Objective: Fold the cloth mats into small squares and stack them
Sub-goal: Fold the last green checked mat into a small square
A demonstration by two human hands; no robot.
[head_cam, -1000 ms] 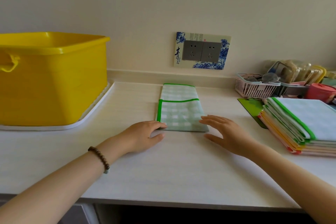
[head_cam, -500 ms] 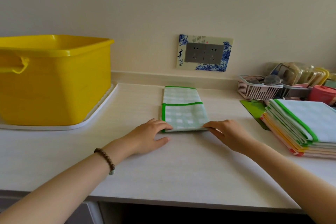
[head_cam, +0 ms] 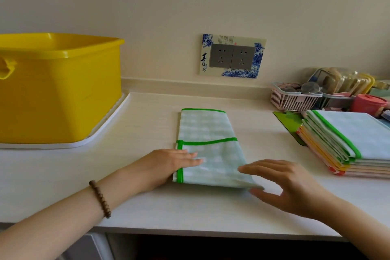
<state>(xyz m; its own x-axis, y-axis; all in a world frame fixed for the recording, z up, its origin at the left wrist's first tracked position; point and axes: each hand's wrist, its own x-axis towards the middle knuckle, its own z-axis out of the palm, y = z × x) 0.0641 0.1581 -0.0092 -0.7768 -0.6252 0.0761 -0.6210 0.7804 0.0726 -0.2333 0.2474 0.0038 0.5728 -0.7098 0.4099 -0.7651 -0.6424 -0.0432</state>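
Cloth mat (head_cam: 206, 129): green checked, folded long, on the counter (head_cam: 147, 207).
Left hand (head_cam: 166, 167): flat, fingers straight, pressing its near-left edge.
Right hand (head_cam: 282, 186): thumb under, fingers over, pinching the raised near-right corner.

Home kitchen, domestic counter. Evidence: pale countertop (head_cam: 147, 207) w/ backsplash lip along painted wall; dbl wall socket (head_cam: 232, 57) in blue-white deco surround; yellow plastic tub (head_cam: 63, 91) on white drain tray (head_cam: 101, 137); pink basket (head_cam: 293, 99), lidded food containers (head_cam: 341, 82), red lidded cup (head_cam: 369, 103); stack of folded cloth mats (head_cam: 358, 133).
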